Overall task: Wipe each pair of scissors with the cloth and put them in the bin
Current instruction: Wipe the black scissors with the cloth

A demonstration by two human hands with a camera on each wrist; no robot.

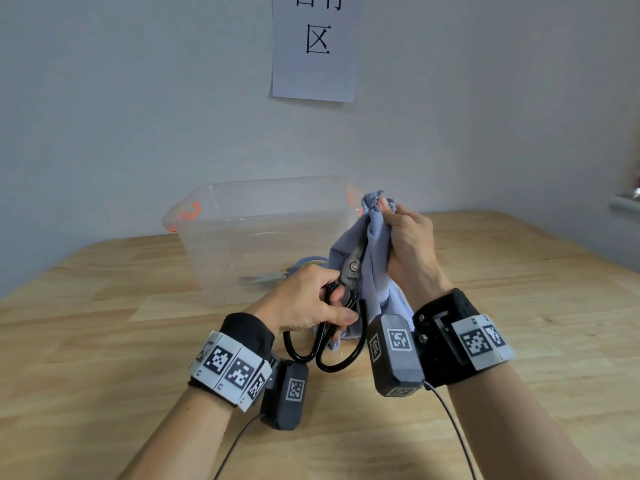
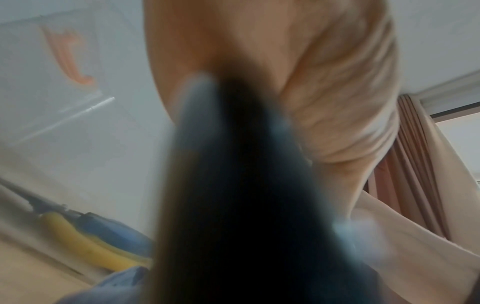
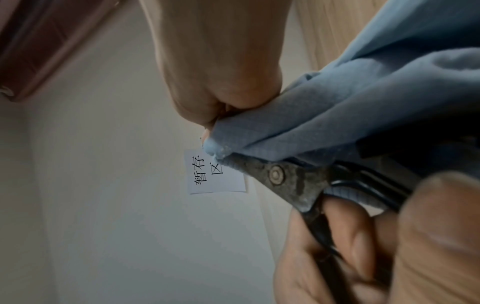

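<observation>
My left hand (image 1: 304,303) grips black-handled metal scissors (image 1: 351,271) by the shanks just below the pivot, blades pointing up. A light blue cloth (image 1: 375,244) is bunched round the blades, and my right hand (image 1: 407,237) pinches it there, hiding the tips. In the right wrist view the rusty pivot of the scissors (image 3: 278,174) pokes out of the cloth (image 3: 337,115) under my right hand (image 3: 223,82). The black handle (image 2: 233,205) fills the left wrist view, blurred. A clear plastic bin (image 1: 221,209) with orange latches stands behind, with blue and yellow scissors (image 1: 277,275) inside it.
The bin sits on a wooden table (image 1: 104,323) against a grey wall with a paper sign (image 1: 315,46). Cables trail from both wrist cameras towards the near edge. A metal fitting (image 1: 623,202) sticks out at the far right.
</observation>
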